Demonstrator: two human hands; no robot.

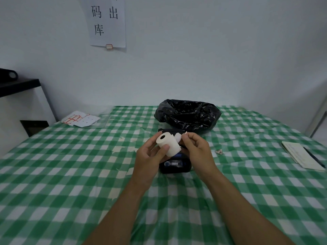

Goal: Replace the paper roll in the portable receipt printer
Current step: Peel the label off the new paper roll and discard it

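At centre frame, just above the worktop (70,174): left hand (150,156) grips the paper roll (168,143), thumb across its side, fingers behind, core hole facing upper left. Right hand (195,149) pinches at the roll's far end, where a small white tab of paper shows between fingertips; likely the loose leading edge or its seal, too small to tell which.

Directly below and behind the hands: the dark receipt printer (175,165) lies on the green check cloth, mostly hidden by the hands. A second white shape shows just behind the roll; cannot tell whether it sits in the paper bay.

Judged step: freeing the new roll's leading edge before loading. Next move calls for peeling out a short tail, orienting the roll to feed correctly, then dropping it into the bay.

Further out: black bin bag (187,115) above centre; notebook with pen (300,154) at right edge; label sheets (80,119) at left.
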